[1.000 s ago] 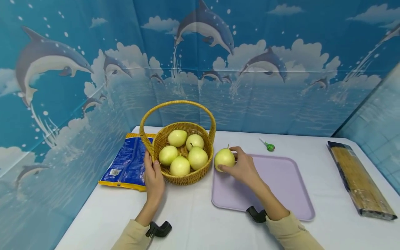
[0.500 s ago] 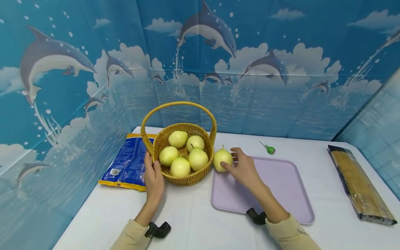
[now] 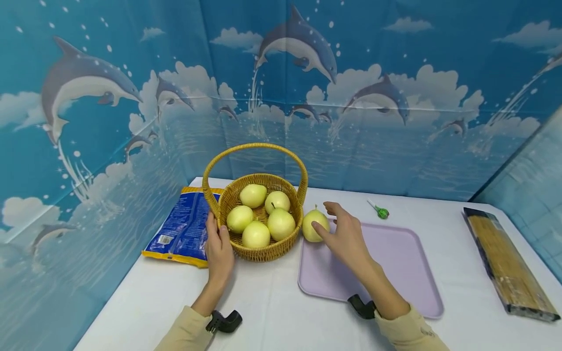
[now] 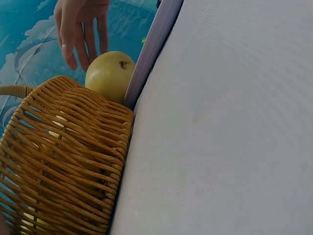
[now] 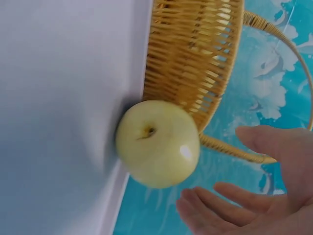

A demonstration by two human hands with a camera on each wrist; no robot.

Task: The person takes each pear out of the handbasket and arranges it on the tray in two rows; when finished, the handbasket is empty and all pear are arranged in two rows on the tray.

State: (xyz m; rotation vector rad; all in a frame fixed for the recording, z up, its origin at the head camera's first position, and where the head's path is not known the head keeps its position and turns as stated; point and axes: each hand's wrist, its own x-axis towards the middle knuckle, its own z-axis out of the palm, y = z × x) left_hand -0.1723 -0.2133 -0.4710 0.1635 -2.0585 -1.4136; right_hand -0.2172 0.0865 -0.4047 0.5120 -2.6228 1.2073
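A yellow-green pear (image 3: 312,226) stands at the far left corner of the lilac tray (image 3: 391,273), close beside a wicker basket (image 3: 263,254) with several more pears (image 3: 281,224) in it. My right hand (image 3: 349,239) is just right of the lone pear, fingers spread and apart from it in the right wrist view; its thumb overlaps the pear in the head view. My left hand (image 3: 220,253) rests against the basket's left side below the handle, its fingers fairly straight and partly hidden. In the left wrist view the basket hides nearly all of that hand.
A blue and yellow packet (image 3: 182,229) lies left of the basket, partly behind my left hand. A green lollipop (image 3: 382,212) lies beyond the tray. At the far right is a long clear-and-black package (image 3: 509,263). A dolphin-print curtain (image 3: 281,122) backs the white table.
The pear in my right hand shifted slightly left towards the basket, then my fingers spread and came off it. The left hand stayed at the basket. The head view has turned a little.
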